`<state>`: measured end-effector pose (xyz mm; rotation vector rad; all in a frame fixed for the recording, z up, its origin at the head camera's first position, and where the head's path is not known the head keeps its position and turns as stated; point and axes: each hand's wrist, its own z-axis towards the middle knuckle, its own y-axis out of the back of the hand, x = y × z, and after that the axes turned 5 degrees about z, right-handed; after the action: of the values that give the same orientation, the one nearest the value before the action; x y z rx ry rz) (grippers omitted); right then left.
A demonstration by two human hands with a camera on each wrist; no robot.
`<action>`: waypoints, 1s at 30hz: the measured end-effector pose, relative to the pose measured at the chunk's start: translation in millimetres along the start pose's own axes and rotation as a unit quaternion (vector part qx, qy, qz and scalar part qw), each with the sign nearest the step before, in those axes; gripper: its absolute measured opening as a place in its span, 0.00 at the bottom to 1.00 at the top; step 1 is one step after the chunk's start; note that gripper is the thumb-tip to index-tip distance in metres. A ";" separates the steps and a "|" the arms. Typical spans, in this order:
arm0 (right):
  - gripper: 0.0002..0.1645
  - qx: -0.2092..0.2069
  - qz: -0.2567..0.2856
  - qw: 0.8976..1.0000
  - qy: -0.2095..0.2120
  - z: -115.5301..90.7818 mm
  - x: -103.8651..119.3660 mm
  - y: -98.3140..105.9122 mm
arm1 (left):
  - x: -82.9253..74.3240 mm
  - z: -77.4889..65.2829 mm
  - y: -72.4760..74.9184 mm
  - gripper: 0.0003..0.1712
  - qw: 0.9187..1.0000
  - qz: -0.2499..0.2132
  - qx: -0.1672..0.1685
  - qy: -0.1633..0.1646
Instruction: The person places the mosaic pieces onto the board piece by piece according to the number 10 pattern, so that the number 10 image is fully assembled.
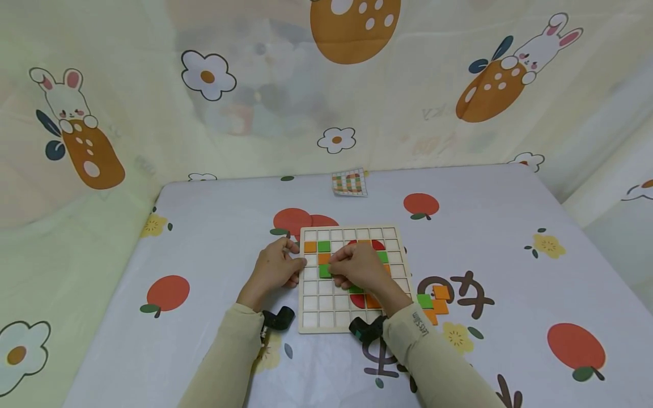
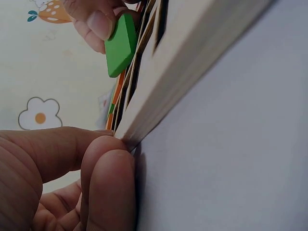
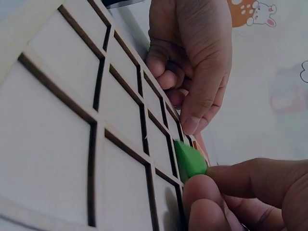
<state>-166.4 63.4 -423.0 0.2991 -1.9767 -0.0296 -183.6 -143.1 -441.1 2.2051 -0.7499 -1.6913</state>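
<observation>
A wooden grid board (image 1: 326,321) lies on the table with orange, green and red tiles in some of its cells. At its left edge, my left hand (image 1: 272,265) holds the rim with thumb and curled fingers, seen close up in the left wrist view. My right hand (image 1: 361,266) reaches over the board and pinches a green square tile (image 2: 120,48) between thumb and fingers. In the right wrist view that green tile (image 3: 191,159) is tilted at a cell. An orange tile (image 1: 323,259) sits just above it in the grid. My right hand and forearm hide part of the board.
Several loose orange tiles (image 1: 440,306) and a green tile (image 1: 424,301) lie right of the board, near my right sleeve. A small printed pattern card (image 1: 350,183) stands at the table's back edge. The patterned cloth (image 1: 229,226) covers the table.
</observation>
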 end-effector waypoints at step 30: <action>0.21 -0.143 -0.108 0.984 -0.015 -84.0 -57.9 144.3 | -4.0 -1.3 -0.6 0.15 1.000 0.002 0.000 0.018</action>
<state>-96.7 225.6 -417.3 0.3240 -1.9319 -0.4546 -183.0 -140.5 -437.8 2.2262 -0.7453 -1.6437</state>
